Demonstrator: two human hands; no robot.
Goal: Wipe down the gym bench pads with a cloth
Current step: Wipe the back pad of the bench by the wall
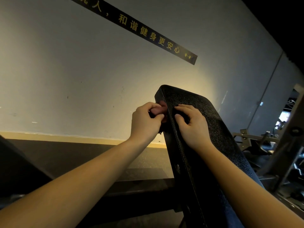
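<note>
A black textured bench pad (218, 129) rises at a slant from the lower middle toward its rounded top end. My left hand (144, 122) grips a dark reddish cloth (158, 110) and holds it against the pad's left side edge, near the top. Most of the cloth is hidden behind my fingers. My right hand (190, 124) rests on the pad's top face beside the stitched seam, its fingers bent and touching the surface, holding nothing.
A pale wall (82, 79) stands close behind the pad, with a black slogan strip (148, 32) across it. Dark floor (92, 155) lies below left. Metal gym frames (256, 139) stand at the right. A dark shape (14, 165) fills the lower left.
</note>
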